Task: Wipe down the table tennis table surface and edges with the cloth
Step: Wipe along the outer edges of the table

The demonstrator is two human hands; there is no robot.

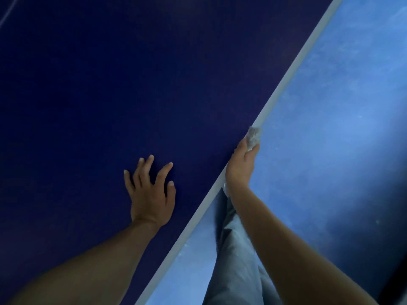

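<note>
Head view: my right hand (pixel 241 164) grips the cloth (pixel 253 136) against the table edge (pixel 293 70) to wipe it. My left hand (pixel 149 194), spread flat, braces me.

Seen at right: mottled blue floor (pixel 330 95) (pale scuffs, a brighter patch mid-right), with a creased grey trouser leg (pixel 233 260) over it, running up from the bottom edge

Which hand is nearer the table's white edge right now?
Right. The right hand holds the cloth against the white edge itself; the left hand rests with fingers spread on the table surface, inboard of that edge.
</note>
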